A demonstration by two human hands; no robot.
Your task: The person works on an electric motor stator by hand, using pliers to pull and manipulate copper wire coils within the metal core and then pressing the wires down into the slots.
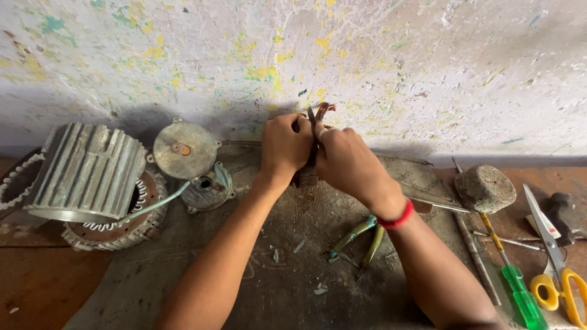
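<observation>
Your left hand (284, 148) and right hand (345, 160) are clenched together on a copper wire bundle (322, 111), close to the paint-flecked wall (428, 67). Bare desk (293, 281) lies open toward you — one pair of green-handled pliers (361, 237) just under your right wrist. Left: one ribbed motor housing (85, 171). Right: one stone (485, 187), one green screwdriver (516, 290), one pair of yellow scissors (559, 269).
</observation>
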